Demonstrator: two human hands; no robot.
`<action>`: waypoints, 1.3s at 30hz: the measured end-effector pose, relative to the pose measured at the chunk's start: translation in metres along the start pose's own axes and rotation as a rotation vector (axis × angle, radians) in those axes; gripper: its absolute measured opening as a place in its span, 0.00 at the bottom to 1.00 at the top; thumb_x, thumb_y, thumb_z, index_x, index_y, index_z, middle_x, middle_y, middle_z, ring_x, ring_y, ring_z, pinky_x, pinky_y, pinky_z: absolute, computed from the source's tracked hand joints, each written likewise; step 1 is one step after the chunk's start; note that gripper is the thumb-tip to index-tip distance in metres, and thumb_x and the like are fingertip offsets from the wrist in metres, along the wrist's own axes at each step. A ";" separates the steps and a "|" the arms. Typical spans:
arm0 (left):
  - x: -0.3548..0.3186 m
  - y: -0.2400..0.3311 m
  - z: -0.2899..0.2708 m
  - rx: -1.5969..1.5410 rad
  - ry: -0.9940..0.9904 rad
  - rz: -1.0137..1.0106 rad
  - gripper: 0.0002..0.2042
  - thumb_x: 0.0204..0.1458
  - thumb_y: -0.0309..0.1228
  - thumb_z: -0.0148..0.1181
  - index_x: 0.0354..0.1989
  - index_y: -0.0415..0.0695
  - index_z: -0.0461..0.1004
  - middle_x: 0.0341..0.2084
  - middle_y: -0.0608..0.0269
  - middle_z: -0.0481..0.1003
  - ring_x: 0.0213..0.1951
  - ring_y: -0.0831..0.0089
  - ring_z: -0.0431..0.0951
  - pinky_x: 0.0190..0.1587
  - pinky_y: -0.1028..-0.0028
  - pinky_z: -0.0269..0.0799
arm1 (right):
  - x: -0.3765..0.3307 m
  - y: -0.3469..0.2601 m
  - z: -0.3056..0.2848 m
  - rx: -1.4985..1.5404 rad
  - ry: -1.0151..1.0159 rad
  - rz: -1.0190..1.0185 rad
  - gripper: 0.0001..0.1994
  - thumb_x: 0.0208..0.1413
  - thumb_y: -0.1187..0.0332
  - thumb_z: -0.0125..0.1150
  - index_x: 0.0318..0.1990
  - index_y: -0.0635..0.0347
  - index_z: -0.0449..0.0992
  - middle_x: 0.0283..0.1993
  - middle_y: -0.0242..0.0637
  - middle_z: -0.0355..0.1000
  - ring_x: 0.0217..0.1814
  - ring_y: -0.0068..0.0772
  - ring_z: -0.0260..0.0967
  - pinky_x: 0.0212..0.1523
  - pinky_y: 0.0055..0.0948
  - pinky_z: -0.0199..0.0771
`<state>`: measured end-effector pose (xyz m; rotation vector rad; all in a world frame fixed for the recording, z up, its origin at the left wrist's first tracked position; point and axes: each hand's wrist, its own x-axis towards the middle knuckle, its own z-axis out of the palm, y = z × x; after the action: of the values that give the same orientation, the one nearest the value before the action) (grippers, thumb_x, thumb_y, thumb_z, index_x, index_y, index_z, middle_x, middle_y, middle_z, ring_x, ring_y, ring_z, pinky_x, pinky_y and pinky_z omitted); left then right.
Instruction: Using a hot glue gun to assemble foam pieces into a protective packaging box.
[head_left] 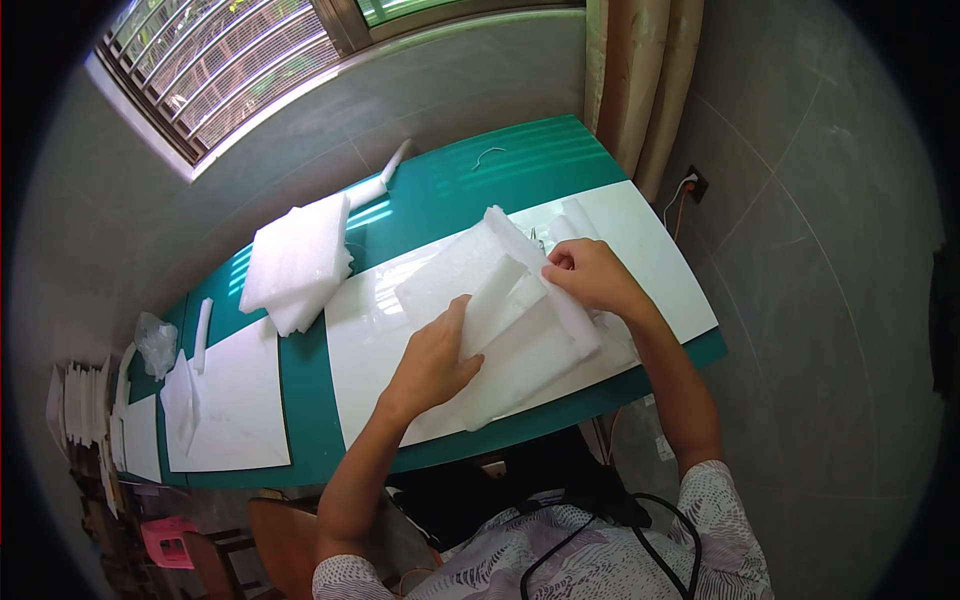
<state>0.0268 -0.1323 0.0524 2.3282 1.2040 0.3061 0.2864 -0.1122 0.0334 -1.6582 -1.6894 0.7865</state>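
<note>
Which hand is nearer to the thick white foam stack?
Left. The left hand, on a white foam piece, is right of the foam stack and nearer the person's body; the right hand is farther right, touching a foam strip.

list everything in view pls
Held foam: count unclear, white, centre
Foam stack: 1, white, table's far side
Loose foam: several, white, beside stack
Boards: 3, white, on table
Table: 1, green, below window
Bag: 1, clear, table's left end
Stool: 1, pink, lower left
Chairs: at least 2, brown, lower left
Window: 1, brown-framed, upper left
Curtain: 1, beige, beside window
Socket: 1, black, right wall
Left grip: 1, bare, on foam
Right grip: 1, bare, on foam
</note>
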 end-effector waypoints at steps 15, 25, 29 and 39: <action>-0.005 -0.006 0.009 0.070 0.043 0.102 0.32 0.44 0.27 0.65 0.58 0.36 0.57 0.43 0.37 0.72 0.47 0.43 0.73 0.50 0.59 0.70 | 0.005 0.028 -0.109 0.039 0.239 0.004 0.12 0.53 0.65 0.61 0.35 0.68 0.78 0.29 0.35 0.75 0.29 0.21 0.69 0.32 0.24 0.69; -0.012 -0.006 -0.044 -0.236 0.309 -0.004 0.30 0.45 0.31 0.65 0.56 0.37 0.61 0.40 0.41 0.75 0.41 0.53 0.79 0.45 0.62 0.73 | -0.044 0.001 -0.076 0.596 0.265 -0.033 0.11 0.58 0.67 0.60 0.43 0.64 0.75 0.32 0.28 0.72 0.35 0.16 0.67 0.37 0.19 0.68; -0.007 -0.003 -0.060 -0.413 0.435 -0.071 0.28 0.45 0.31 0.65 0.55 0.38 0.62 0.39 0.48 0.75 0.39 0.61 0.78 0.42 0.64 0.74 | -0.046 -0.027 -0.029 0.647 0.180 -0.064 0.10 0.59 0.67 0.60 0.42 0.65 0.74 0.32 0.30 0.73 0.35 0.18 0.70 0.37 0.20 0.70; 0.046 0.017 -0.039 -1.010 0.477 0.017 0.29 0.48 0.33 0.67 0.55 0.38 0.59 0.43 0.53 0.71 0.46 0.67 0.75 0.47 0.69 0.73 | -0.020 -0.082 0.056 0.434 0.316 -0.333 0.09 0.55 0.71 0.62 0.39 0.68 0.74 0.35 0.41 0.75 0.33 0.31 0.76 0.31 0.26 0.78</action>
<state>0.0493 -0.0907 0.0935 1.3994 0.8874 1.2047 0.1918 -0.1336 0.0620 -1.1019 -1.4005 0.6328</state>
